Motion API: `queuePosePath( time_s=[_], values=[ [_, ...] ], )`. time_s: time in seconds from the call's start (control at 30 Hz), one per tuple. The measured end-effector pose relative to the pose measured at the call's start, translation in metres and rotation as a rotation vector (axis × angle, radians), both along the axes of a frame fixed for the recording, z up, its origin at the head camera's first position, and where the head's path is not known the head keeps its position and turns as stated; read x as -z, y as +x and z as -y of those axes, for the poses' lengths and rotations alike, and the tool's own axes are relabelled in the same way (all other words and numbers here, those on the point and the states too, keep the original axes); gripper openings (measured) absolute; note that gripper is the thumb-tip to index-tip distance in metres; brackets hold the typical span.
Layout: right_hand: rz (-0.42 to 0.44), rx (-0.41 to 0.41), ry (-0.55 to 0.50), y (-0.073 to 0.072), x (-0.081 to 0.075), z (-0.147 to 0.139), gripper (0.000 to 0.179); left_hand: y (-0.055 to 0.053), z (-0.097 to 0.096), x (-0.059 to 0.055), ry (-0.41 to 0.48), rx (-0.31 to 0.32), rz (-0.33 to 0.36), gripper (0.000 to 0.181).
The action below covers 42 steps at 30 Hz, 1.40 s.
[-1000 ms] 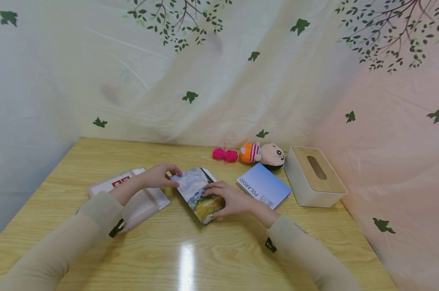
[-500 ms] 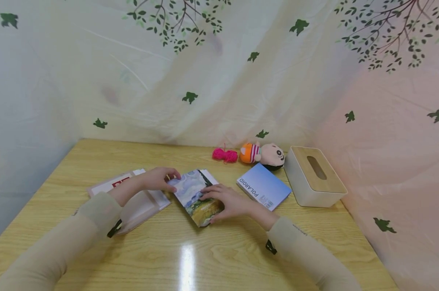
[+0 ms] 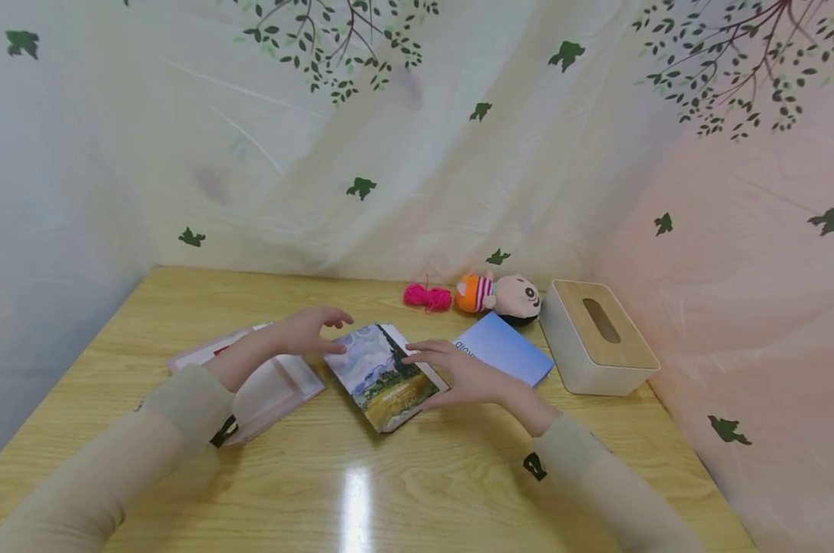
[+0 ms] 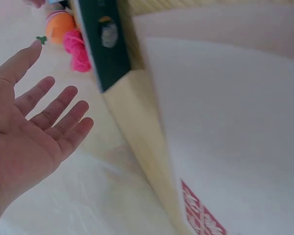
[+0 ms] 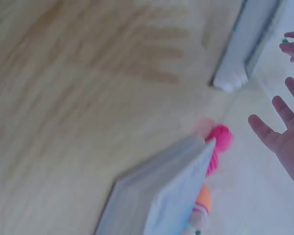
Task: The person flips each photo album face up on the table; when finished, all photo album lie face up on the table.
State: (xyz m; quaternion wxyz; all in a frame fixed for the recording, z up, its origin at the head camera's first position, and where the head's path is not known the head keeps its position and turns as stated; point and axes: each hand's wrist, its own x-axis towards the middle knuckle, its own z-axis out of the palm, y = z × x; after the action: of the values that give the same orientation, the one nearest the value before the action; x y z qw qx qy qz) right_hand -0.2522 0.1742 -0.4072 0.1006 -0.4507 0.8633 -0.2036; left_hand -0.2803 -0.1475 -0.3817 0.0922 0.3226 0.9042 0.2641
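A thick book (image 3: pixel 382 380) with a painted landscape on its cover lies aslant in the middle of the wooden table; white shows along its right side. In the left wrist view, the book's dark green side (image 4: pixel 105 44) shows. My left hand (image 3: pixel 309 330) is at its upper left corner, thumb near the cover and fingers loosely spread. Over the right edge hovers my right hand (image 3: pixel 468 374), fingers apart and stretched out. Both wrist views show the palms with nothing in them. Under my left forearm lies a translucent folder (image 3: pixel 279 388) with white paper and red print (image 4: pixel 198 208).
A blue POLAROID box (image 3: pixel 510 349) lies right of the book, partly behind my right hand. Along the back are a pink yarn bundle (image 3: pixel 427 297) and a plush doll (image 3: pixel 510 296). A white tissue box (image 3: pixel 597 376) with a wooden lid stands at the right edge.
Both hands have loosened from the book: the left fingers have lifted off its corner, and the right hand has moved right, uncovering more of the cover. The book has turned slightly.
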Motion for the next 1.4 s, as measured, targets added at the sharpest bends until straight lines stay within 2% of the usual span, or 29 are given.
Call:
queuePosePath(
  time_s=[0.1, 0.3, 0.6, 0.73, 0.9, 1.13, 1.23, 1.4],
  values=[
    [0.001, 0.043, -0.021, 0.003, -0.009, -0.011, 0.071, 0.003, -0.009, -0.008, 0.014, 0.006, -0.029, 0.051],
    [-0.061, 0.101, -0.073, 0.006, -0.021, -0.032, 0.074, 0.008, -0.031, -0.018, 0.048, 0.036, -0.085, 0.054],
    [-0.076, 0.217, -0.163, 0.010, -0.027, -0.063, 0.073, 0.012, -0.071, -0.021, 0.048, 0.037, -0.094, 0.060],
    [-0.061, 0.302, -0.173, 0.013, -0.025, -0.080, 0.073, 0.012, -0.088, -0.017, 0.057, 0.046, -0.107, 0.062],
    [-0.109, 0.371, -0.153, 0.016, -0.021, -0.101, 0.071, 0.008, -0.105, -0.011, 0.086, 0.032, -0.112, 0.065],
    [-0.167, 0.444, -0.140, 0.017, -0.010, -0.127, 0.068, 0.001, -0.127, -0.001, 0.148, 0.009, -0.048, 0.068],
    [-0.204, 0.482, -0.100, 0.018, -0.007, -0.138, 0.067, -0.003, -0.135, 0.008, 0.184, 0.017, -0.024, 0.070],
    [-0.237, 0.492, -0.065, 0.015, -0.002, -0.153, 0.066, -0.008, -0.148, 0.019, 0.219, 0.043, 0.008, 0.072]
  ],
)
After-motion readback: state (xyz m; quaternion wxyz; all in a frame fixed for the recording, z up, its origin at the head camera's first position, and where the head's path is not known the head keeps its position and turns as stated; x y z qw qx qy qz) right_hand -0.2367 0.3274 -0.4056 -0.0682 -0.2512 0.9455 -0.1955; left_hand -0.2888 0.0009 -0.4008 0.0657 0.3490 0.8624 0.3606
